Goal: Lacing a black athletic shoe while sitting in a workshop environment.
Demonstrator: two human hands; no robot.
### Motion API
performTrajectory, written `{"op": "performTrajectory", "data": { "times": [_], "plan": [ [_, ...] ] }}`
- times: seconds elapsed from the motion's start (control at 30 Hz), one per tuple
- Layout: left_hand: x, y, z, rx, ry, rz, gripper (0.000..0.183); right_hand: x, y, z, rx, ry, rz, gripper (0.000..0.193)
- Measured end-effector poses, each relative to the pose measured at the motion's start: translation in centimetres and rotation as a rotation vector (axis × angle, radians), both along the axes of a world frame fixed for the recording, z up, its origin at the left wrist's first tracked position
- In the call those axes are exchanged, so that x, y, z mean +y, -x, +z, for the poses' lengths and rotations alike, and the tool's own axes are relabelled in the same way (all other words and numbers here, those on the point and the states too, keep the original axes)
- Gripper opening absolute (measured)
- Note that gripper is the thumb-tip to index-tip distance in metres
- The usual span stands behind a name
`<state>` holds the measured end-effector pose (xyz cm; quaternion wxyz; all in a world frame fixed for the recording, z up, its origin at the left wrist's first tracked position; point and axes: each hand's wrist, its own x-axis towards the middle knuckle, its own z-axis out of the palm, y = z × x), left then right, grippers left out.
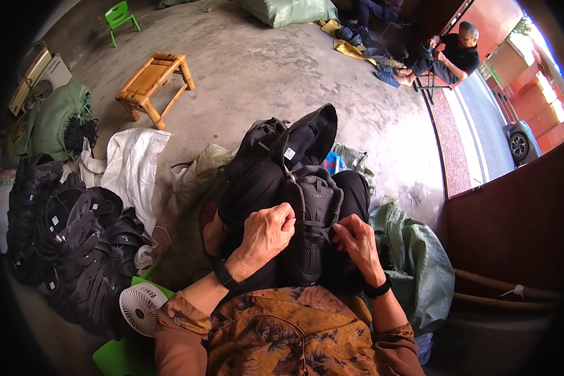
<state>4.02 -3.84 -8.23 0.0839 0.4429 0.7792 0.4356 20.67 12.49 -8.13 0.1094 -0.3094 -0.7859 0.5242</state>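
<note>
A dark grey shoe upper (pixel 316 203) lies across my lap, toe toward my body and tongue pointing away. On its left edge my left hand (pixel 264 237) is closed in a pinch on a shoelace. Along the right edge my right hand (pixel 357 245) is pinched too, thumb against fingers, on the lace. A stretch of dark shoelace (pixel 314 224) crosses the upper between both hands. Just beyond, another black shoe upper (pixel 306 139) with a small white label rests on my knees, its opening toward me.
To my left lies a large heap of black shoe uppers (pixel 75 232), with a small white fan (pixel 141 308) beside it. A bamboo stool (pixel 153 88) and a green chair (pixel 120 19) stand farther off. Green sacking (pixel 420 269) lies right. Another person (pixel 460 53) sits by the doorway.
</note>
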Motion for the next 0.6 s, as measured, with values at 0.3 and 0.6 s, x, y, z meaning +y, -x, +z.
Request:
{"op": "performTrajectory", "data": {
  "times": [0.3,0.6],
  "plan": [
    [0.7,0.4,1.5,0.116,0.162,-0.067,0.012,0.1,0.2,-0.4,0.028,0.010,0.008,0.016],
    [1.9,-1.5,3.0,0.997,0.395,-0.238,0.009,0.3,0.0,-0.3,-0.041,-0.015,0.003,0.013]
  ]
}}
